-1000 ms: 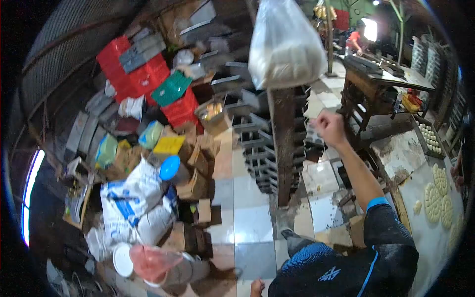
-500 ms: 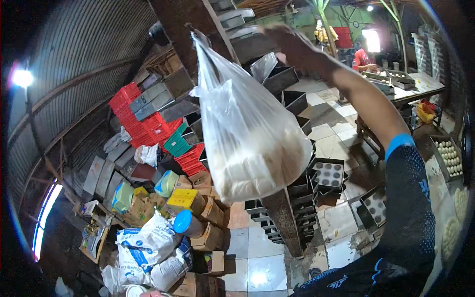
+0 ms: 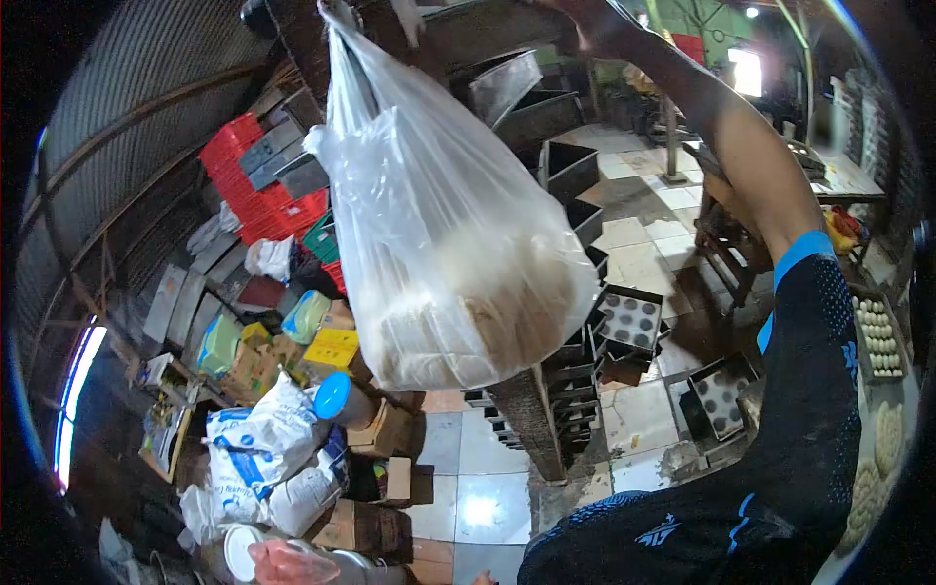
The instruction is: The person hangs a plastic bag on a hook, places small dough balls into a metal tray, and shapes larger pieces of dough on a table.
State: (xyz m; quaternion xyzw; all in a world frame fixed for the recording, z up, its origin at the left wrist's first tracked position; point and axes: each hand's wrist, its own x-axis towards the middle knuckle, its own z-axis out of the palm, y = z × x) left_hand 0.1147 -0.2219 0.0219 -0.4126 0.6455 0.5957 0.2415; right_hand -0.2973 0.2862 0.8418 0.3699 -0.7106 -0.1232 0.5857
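A clear plastic bag point(image 3: 458, 244) hangs knotted from a dark post, with pale, bread-like pieces inside. My right arm is raised at the right. At the top edge, my right hand point(image 3: 582, 18) is partly cut off, beyond the bag and above a black metal tin point(image 3: 538, 115). Its fingers are out of frame, so any grip is hidden. A small bit of skin at the bottom edge appears to be my left hand point(image 3: 485, 579); its fingers cannot be made out.
The post point(image 3: 531, 429) stands behind the bag, with stacked black tins beside it. Left are red crates point(image 3: 234, 166), white sacks point(image 3: 263, 439), cardboard boxes and a blue-lidded tub point(image 3: 343, 400). Trays of dough balls point(image 3: 877, 336) lie at the right. Worktable point(image 3: 853, 175) stands behind.
The view has shifted, and the hanging bag now sits further left and higher. My right hand has moved up to the frame's top edge. The co-worker in red is no longer plainly visible.
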